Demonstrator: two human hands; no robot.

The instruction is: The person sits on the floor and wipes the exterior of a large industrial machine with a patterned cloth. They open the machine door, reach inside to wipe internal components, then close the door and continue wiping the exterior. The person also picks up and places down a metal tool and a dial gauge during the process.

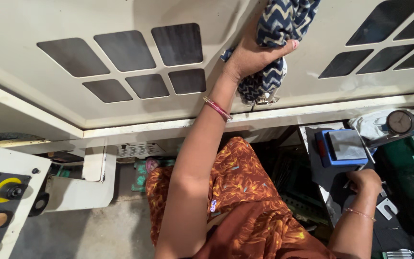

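Presently, findings as observed from the head view:

Left hand: the left hand is raised overhead, its grip closed around a blue-and-white zigzag cloth, pressing it against the cream machine door.
Cloth position: bunched at the upper middle of the door, between the two groups of dark window panes; a loose tail hangs down over a small metal latch at the door's lower edge.
Right hand: the right hand rests low on the dark bench, fingers curled; whether it pinches anything I cannot tell, as the fingertips are hidden.
Nearby items: a blue block with a grey plate and a dial gauge stand just beside the right hand; a small metal bracket lies near the wrist.
Risk 1: the hanging tail could snag on the latch, in my judgement, if the cloth is dragged downward.
Risk 2: the arm is at full stretch; the cloth may slip from the grip should pressure on the door ease.
Risk 3: bangles on the left wrist could scrape or catch on the door's lower rim.
Risk 4: attention is upward, so the right hand might nudge the gauge or the plate unseen.
Controls: a panel of round buttons sits well apart, lower left, out of either hand's reach.
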